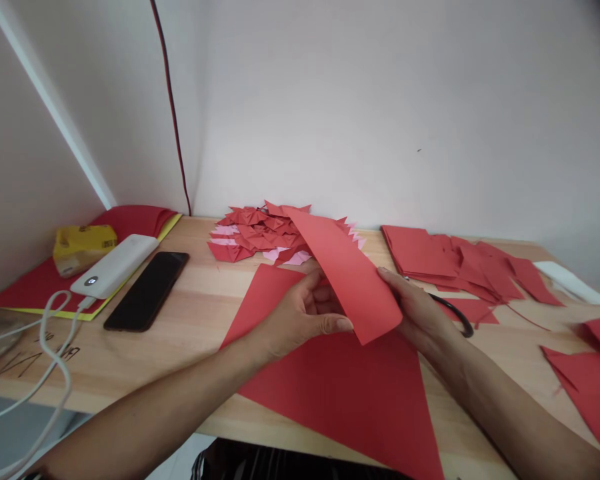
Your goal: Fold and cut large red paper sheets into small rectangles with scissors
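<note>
At the bottom middle of the frame we have a big, flat red sheet (340,400) on the wooden table (207,290). Just above it, in the middle of the frame, we hold a long red strip (347,277). It is smooth and plain, and it slants from upper left down to lower right. Our left hand (297,313) holds its left edge, with the thumb near the low end. Our right hand (413,307) holds its right edge; the strip hides some of those fingers. Our arms and the strip cover parts of the big sheet.

At the lower right we see red pieces (585,373). Left of the middle is a black phone (147,291), beside a white power bank (115,267) with a white cord (55,363). A curved black handle (455,312) pokes out by our right arm. Farther back, right of the middle, is a red paper stack (420,253). Behind the strip sits a pile of pointy red and pink folded papers (260,233), near the pale wall (340,100).
</note>
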`<move>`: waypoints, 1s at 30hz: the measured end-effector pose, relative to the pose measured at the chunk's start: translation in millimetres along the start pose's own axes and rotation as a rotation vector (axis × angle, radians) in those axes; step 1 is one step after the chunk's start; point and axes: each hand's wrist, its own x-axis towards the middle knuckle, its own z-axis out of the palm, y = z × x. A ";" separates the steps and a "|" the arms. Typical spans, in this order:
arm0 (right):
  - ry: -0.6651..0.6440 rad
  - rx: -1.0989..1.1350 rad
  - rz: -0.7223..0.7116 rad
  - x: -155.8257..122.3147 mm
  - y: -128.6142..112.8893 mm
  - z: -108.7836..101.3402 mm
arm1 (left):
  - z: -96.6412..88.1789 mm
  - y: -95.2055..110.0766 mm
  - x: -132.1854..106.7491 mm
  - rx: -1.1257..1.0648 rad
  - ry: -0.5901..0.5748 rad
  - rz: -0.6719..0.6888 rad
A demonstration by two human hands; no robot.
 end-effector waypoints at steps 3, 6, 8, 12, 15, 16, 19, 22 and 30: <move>-0.007 0.007 0.021 -4.3 0.1 5.4 | 0.4 0.7 -0.7 -0.009 -0.009 -0.008; -0.013 0.000 0.033 -6.7 -0.3 8.7 | 0.5 0.4 -1.2 -0.013 -0.015 -0.008; -0.008 -0.014 0.025 -6.8 -0.2 9.0 | 0.3 0.1 -1.3 -0.011 -0.016 -0.009; -0.013 -0.027 0.014 -6.1 0.4 8.9 | -0.5 -0.5 -0.9 -0.018 -0.016 -0.005; -0.011 -0.022 0.054 -7.2 -0.3 11.3 | -0.8 -0.7 -0.6 -0.023 -0.014 -0.003; -0.009 -0.013 0.066 -7.7 -0.7 12.3 | -0.7 -0.7 -0.6 -0.022 -0.012 -0.003; -0.012 0.014 0.060 -8.3 -1.2 12.6 | 0.4 -0.2 -1.2 0.008 -0.006 0.011; -0.005 0.001 -0.015 -6.9 0.7 8.2 | 1.9 0.3 -1.6 0.074 0.062 0.061; -0.012 -0.072 -0.138 -12.0 2.2 6.0 | -2.8 4.7 3.3 0.218 0.371 0.282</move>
